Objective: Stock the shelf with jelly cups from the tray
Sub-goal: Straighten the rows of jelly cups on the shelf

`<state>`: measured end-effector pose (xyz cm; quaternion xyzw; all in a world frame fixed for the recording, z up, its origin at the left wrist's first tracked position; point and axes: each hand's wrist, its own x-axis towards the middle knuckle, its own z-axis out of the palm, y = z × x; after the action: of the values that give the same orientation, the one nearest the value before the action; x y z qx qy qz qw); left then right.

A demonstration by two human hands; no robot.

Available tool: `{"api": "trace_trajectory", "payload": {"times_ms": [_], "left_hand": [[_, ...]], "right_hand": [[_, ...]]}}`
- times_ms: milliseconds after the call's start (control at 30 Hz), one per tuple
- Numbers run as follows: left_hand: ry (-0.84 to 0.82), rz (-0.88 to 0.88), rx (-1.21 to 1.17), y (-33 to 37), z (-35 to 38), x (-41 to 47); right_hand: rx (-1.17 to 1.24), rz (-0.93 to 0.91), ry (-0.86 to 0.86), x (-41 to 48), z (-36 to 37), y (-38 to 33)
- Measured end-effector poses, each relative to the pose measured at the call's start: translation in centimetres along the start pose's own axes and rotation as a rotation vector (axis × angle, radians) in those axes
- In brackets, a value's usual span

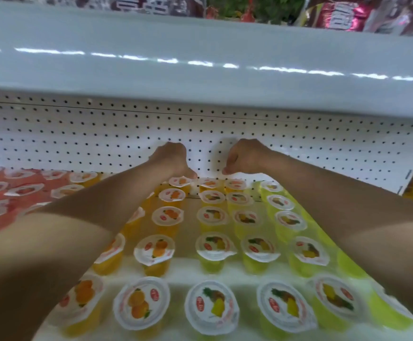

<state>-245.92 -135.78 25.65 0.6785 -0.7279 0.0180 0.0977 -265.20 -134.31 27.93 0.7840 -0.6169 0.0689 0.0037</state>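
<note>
Depth explains this pose, I think: my left hand [172, 157] and right hand [245, 156] are stretched to the pegboard back wall of the shelf [348, 148], because the rear row must be filled before the nearer ones. Fingers of both hands curl downward over the rearmost jelly cups [181, 181], but I cannot tell if they pinch one. Cups stand in straight lines toward me, orange at left, yellow-green at right, each under a white lid with printed fruit.
</note>
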Motion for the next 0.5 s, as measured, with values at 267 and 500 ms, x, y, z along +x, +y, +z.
{"api": "trace_trajectory", "payload": {"times_ms": [267,500], "left_hand": [[-0.075,0.265,-0.192,8.9,0.4,0.5],[-0.147,0.316,-0.211,16.2,2.4,1.3]], "right_hand": [[-0.064,0.103,-0.055,-3.1,-2.8,9.5],[-0.205,0.134,-0.196,-4.8,-1.4,14.5]]}}
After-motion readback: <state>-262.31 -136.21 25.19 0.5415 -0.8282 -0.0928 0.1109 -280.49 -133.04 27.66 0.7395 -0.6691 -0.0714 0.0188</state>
